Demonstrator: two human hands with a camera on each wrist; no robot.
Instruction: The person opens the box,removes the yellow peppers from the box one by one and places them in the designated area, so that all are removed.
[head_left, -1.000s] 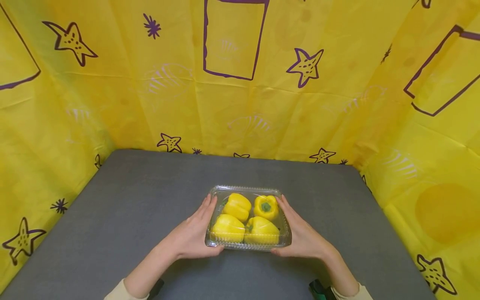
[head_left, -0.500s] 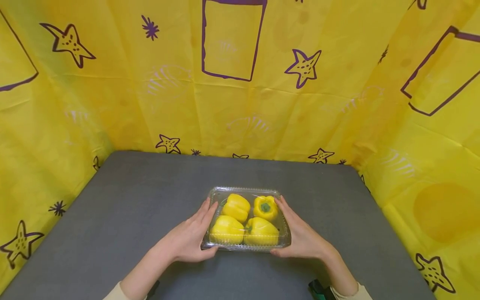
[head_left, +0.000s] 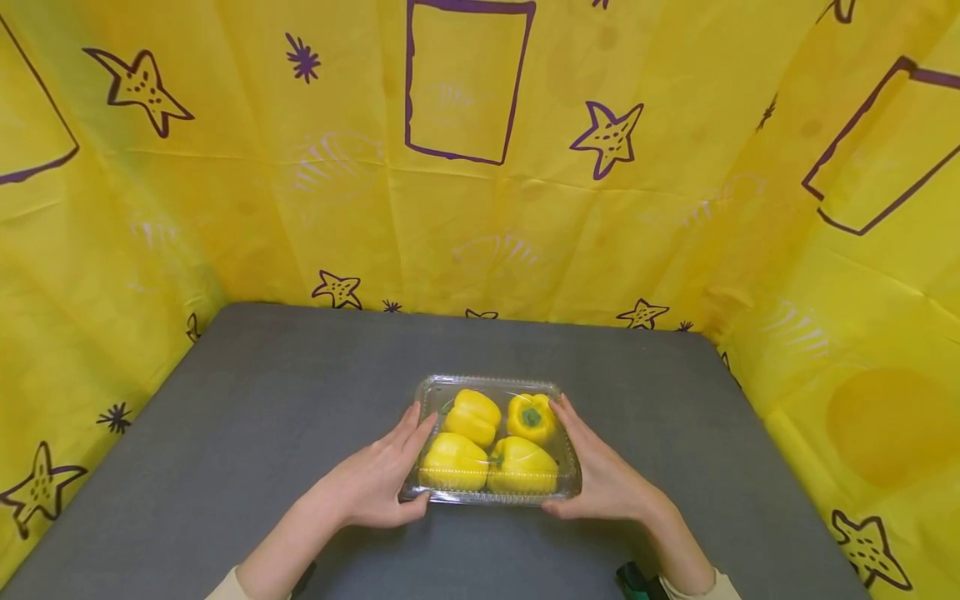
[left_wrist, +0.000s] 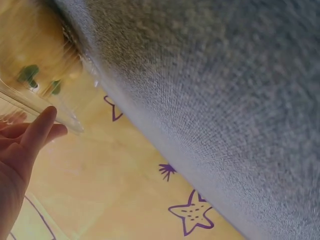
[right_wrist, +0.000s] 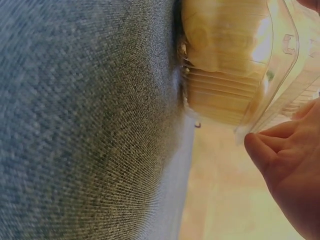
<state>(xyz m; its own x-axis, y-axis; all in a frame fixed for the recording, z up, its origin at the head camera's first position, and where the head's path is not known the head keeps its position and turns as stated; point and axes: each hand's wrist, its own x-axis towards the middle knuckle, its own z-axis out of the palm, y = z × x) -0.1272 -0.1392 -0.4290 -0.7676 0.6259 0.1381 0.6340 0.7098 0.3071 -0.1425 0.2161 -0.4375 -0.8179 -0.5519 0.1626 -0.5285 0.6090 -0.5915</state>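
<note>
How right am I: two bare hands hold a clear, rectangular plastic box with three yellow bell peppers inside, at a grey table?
Only the count is wrong: the head view shows four yellow bell peppers, not three. The bare left hand and right hand do hold the clear, rectangular plastic box at the grey table.

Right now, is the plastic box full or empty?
Mostly full: four yellow peppers take up most of the clear plastic box.
</note>
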